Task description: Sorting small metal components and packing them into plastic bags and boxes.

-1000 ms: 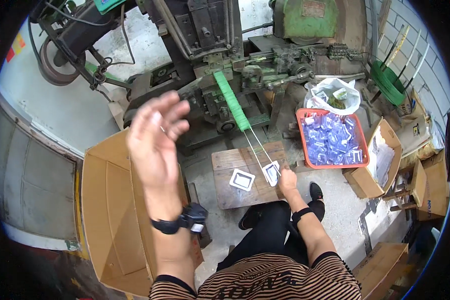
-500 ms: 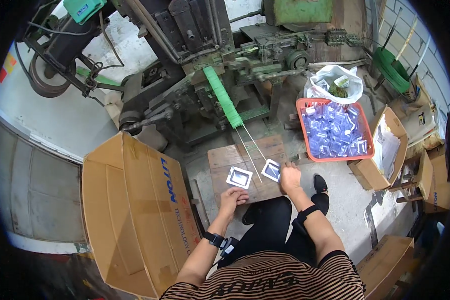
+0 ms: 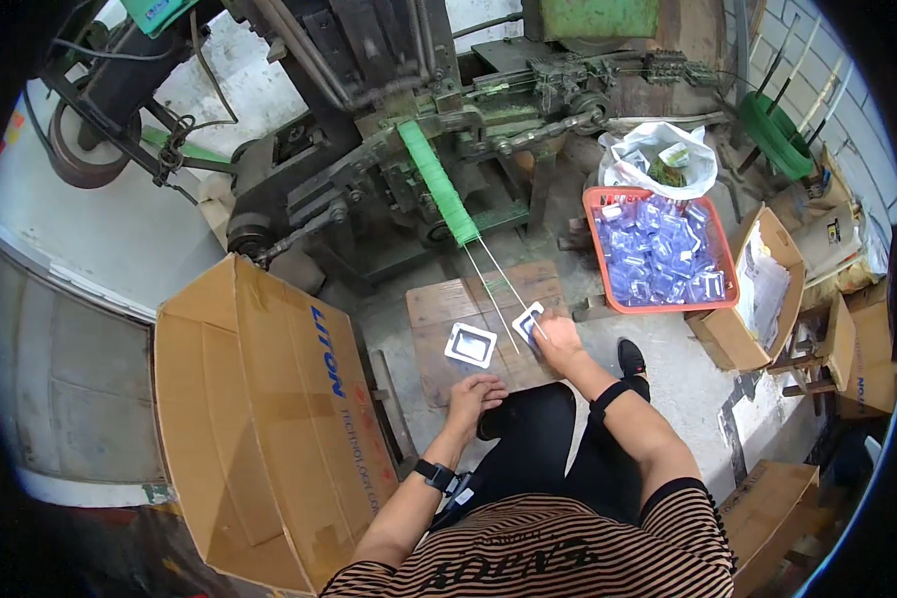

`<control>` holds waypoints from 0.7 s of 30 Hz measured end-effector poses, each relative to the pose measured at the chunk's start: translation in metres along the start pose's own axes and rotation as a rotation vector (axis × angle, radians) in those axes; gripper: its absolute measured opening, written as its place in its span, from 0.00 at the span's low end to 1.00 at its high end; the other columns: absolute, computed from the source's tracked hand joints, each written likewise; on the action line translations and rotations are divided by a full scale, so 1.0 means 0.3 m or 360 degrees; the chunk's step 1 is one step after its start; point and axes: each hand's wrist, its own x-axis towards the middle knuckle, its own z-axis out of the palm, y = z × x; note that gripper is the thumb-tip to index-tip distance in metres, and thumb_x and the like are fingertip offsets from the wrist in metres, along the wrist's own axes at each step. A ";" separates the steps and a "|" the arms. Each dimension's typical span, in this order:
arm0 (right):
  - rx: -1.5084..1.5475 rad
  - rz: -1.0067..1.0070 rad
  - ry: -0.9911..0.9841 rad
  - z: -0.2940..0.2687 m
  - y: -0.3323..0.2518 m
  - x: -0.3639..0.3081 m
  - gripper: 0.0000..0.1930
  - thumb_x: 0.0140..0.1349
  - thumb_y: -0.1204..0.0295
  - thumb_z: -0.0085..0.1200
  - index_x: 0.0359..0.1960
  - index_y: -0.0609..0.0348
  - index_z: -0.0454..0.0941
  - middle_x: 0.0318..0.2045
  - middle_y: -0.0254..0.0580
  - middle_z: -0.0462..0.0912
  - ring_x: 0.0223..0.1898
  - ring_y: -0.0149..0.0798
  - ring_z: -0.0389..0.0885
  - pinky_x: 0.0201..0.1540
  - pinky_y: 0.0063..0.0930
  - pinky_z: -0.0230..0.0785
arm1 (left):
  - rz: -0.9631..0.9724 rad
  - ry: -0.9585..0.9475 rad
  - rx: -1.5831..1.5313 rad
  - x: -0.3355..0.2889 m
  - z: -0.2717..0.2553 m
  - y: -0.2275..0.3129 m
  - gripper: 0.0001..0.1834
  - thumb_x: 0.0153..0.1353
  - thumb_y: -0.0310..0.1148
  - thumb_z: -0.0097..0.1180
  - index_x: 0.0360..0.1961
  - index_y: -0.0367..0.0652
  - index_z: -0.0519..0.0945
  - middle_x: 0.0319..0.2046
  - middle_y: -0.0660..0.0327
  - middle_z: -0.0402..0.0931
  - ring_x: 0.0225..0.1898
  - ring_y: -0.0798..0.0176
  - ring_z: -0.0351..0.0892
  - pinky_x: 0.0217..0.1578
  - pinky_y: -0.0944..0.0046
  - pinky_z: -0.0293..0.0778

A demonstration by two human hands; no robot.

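Note:
A brown wooden board (image 3: 434, 329) lies in front of me, and two thin metal rods (image 3: 494, 296) reach over it from the machine. My right hand (image 3: 560, 342) grips a small white-rimmed rectangular plastic piece (image 3: 528, 321) at the board's right side, beside the rod ends; its fingertips are partly hidden. Another such white-rimmed piece (image 3: 470, 345), with a shiny rectangular centre, lies flat on the board. Just below that piece, my left hand (image 3: 476, 397) rests at the board's near edge with fingers stretched out and nothing visible in them.
A green-wrapped bar (image 3: 437, 184) slopes down from a dark, oily machine (image 3: 369, 189). On the right stand a red basket (image 3: 596, 244) of clear bluish plastic pieces, a white bag (image 3: 703, 159) and a cardboard box (image 3: 728, 344). A large open carton (image 3: 259, 399) stands left.
My right hand has moved inward over the right white-rimmed piece, which has shifted slightly toward the rods and is more covered. My left hand has drawn slightly away from the other piece.

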 end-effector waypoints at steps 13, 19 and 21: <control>0.2431 0.0778 -0.0573 -0.245 -0.127 -0.082 0.07 0.58 0.74 0.52 0.33 0.68 0.76 0.21 0.46 0.79 0.15 0.31 0.77 0.16 0.25 0.67 | 0.0318 -0.0097 -0.0596 0.055 0.119 0.073 0.20 0.66 0.45 0.43 0.50 0.40 0.67 0.36 0.61 0.74 0.37 0.65 0.76 0.34 0.65 0.74; 0.1389 0.0192 0.0327 -0.482 0.069 0.187 0.28 0.47 0.88 0.40 0.54 0.58 0.65 0.39 0.51 0.77 0.37 0.43 0.77 0.44 0.34 0.69 | 0.0145 -0.0194 -0.0699 -0.006 0.111 0.141 0.29 0.66 0.55 0.32 0.50 0.37 0.66 0.30 0.56 0.74 0.29 0.61 0.75 0.30 0.63 0.73; 0.1206 0.0013 0.0195 -0.605 0.018 0.307 0.32 0.45 0.88 0.40 0.56 0.52 0.63 0.50 0.54 0.71 0.45 0.53 0.75 0.50 0.37 0.66 | 0.0103 -0.0321 -0.0736 -0.023 0.111 0.137 0.36 0.65 0.61 0.23 0.51 0.37 0.66 0.30 0.54 0.73 0.29 0.59 0.74 0.31 0.61 0.72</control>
